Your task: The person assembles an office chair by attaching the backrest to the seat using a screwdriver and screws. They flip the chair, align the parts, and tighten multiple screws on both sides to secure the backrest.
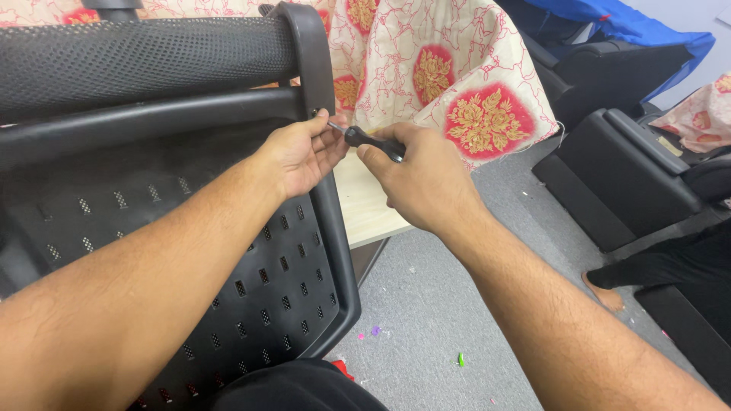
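A black office chair back (289, 266) with a perforated plastic panel and mesh top fills the left of the head view. My right hand (422, 179) grips a black-handled screwdriver (373, 141), whose metal tip points left at a screw spot on the chair's right frame edge (314, 113). My left hand (301, 152) rests on that frame edge, its fingers pinching around the screwdriver's shaft near the tip.
A cream cloth with red and gold flower patches (449, 76) drapes over a light wooden table (365, 205) behind the chair. Black padded seats (624, 167) stand at right, beside another person's bare foot (605, 293). Small coloured scraps (461, 358) lie on the grey carpet.
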